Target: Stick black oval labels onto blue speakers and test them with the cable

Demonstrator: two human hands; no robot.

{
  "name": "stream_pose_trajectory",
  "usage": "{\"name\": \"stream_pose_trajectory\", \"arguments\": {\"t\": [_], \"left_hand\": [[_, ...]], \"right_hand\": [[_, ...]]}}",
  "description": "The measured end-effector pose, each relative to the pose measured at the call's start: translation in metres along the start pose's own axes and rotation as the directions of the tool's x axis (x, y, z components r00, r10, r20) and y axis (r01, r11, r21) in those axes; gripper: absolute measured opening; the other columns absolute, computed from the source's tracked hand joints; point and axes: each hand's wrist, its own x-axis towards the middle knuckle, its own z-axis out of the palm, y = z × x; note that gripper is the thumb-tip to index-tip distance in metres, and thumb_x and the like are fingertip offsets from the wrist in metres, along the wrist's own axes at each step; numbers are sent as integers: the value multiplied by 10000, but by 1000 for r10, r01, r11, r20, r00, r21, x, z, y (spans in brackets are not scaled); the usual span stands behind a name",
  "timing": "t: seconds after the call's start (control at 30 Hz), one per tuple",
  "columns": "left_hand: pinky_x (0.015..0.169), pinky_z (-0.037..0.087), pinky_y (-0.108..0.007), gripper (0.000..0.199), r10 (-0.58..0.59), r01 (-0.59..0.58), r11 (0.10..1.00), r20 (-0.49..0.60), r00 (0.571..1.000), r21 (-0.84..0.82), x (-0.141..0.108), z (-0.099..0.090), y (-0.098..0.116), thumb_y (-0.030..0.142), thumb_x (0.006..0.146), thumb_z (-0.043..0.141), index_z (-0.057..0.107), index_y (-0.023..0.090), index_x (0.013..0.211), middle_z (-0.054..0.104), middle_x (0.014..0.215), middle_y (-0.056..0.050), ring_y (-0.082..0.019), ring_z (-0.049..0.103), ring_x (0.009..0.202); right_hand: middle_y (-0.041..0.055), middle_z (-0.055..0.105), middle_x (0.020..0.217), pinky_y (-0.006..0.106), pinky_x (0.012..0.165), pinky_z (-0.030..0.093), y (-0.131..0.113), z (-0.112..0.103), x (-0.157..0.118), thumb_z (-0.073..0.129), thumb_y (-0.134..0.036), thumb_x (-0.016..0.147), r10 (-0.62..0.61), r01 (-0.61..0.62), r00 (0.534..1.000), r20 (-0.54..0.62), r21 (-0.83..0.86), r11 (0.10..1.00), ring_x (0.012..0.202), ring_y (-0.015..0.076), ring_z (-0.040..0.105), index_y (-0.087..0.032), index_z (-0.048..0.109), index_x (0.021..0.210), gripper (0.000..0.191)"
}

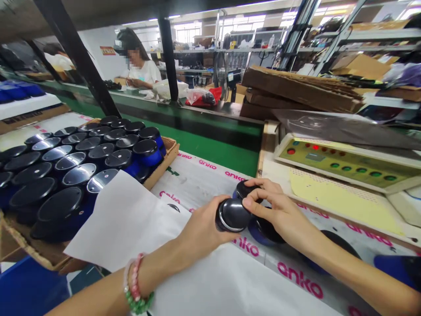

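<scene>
My left hand (204, 224) is closed round a squat cylinder with a glossy black top and a silver ring (234, 214), tilted toward me. Just behind it stands another black-topped blue cylinder (246, 189). My right hand (268, 199) has its fingers bent over that rear cylinder, its thumb side against the edge of the held one; the exact contact is partly hidden. A third dark blue cylinder (265, 230) sits under my right hand. White sheets (131, 219) lie beneath my left forearm, which wears beaded bracelets.
A cardboard tray (164, 164) at left holds many black-topped blue cylinders (112, 158). A control box with lit buttons (348, 162) stands at right. Behind runs a green conveyor belt (210, 140), with stacked cardboard (296, 90) beyond. A person (140, 66) sits across the line.
</scene>
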Motion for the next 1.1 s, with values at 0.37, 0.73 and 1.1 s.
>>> {"name": "stream_pose_trajectory", "arguments": {"t": [0.37,0.73,1.1], "left_hand": [[762,494,-263,585,33,-33,999,-6,999,0,-1,3,-5,242,655,790,505,302,1162,651,1054,62,-172,637,908],[759,504,-267,562,19,-19,1000,-2,1000,-2,-2,4,-5,244,680,766,507,303,1175,647,1082,53,-176,647,920],[744,501,-275,571,8,-8,1000,-6,1000,21,-1,5,-3,231,673,771,498,301,1169,655,1066,52,-183,649,904]], "right_hand": [[42,522,1158,577,1018,258,2,3,-2,567,-465,797,-43,43,999,-6,-72,996,1197,311,361,-260,622,632,269],[50,523,1122,534,972,323,3,8,-5,528,-394,831,-119,108,992,-48,-190,976,1141,285,404,-245,593,663,233],[60,525,1080,502,925,346,3,13,-7,501,-344,856,-202,169,975,-88,-286,943,1081,270,427,-231,548,701,198]]}}
